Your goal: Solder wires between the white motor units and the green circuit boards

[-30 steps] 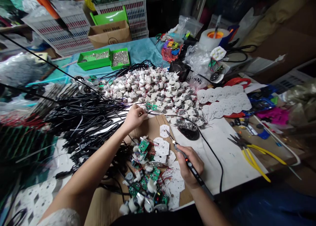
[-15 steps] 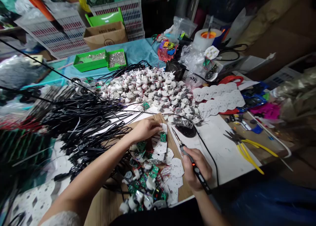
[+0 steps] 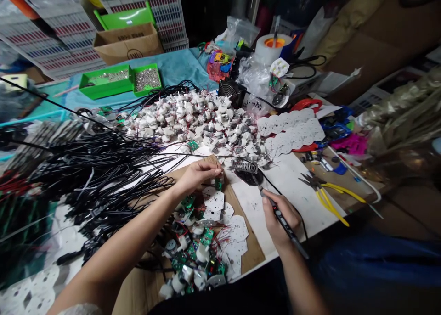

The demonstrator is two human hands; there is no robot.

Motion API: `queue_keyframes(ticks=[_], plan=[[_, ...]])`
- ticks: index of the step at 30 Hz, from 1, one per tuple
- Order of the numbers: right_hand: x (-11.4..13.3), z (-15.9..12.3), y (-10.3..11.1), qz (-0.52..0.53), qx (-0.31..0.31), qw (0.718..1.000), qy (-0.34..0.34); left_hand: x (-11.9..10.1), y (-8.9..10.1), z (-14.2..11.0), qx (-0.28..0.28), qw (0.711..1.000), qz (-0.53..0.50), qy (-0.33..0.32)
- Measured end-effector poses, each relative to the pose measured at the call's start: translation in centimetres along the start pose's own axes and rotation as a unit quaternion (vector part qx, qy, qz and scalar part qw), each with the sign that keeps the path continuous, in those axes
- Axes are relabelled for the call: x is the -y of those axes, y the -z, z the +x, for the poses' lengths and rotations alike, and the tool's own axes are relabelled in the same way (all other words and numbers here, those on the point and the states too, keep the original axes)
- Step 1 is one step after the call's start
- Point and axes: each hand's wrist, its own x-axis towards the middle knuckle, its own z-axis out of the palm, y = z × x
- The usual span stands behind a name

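My left hand (image 3: pixel 197 177) is pinched closed at a small green circuit board (image 3: pixel 218 183), which shows just below the fingertips; the exact grip is hidden. Over the white sheet, my right hand (image 3: pixel 281 216) grips a soldering iron (image 3: pixel 288 231) like a pen, its small red display lit. The iron's tip points at the black base (image 3: pixel 250 179) of a stand with a metal coil (image 3: pixel 245 168). White perforated boards (image 3: pixel 213 200) lie on the cardboard (image 3: pixel 253 248) under my left hand. Nearer me is a heap of green boards wired to white parts (image 3: pixel 202 253).
A large pile of white wired parts (image 3: pixel 196 117) fills the middle. Black cables (image 3: pixel 113 163) spread on the left. Yellow-handled pliers (image 3: pixel 327 200) lie on the right. White scalloped panels (image 3: pixel 292 133), green trays (image 3: pixel 106 83) and a tape roll (image 3: pixel 268 48) stand farther back.
My left hand has come from the white pile toward me with a green board. The soldering iron has moved right, off the white boards to the stand. The camera view has shifted right.
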Motion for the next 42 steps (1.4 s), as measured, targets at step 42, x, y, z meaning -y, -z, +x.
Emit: queue_keyframes(ticks=[42], plan=[[5.0,-0.6,-5.3,0.148,0.14,0.978,0.032,1.3,3.1,-1.2,-0.061,0.907,0.417,-0.02]])
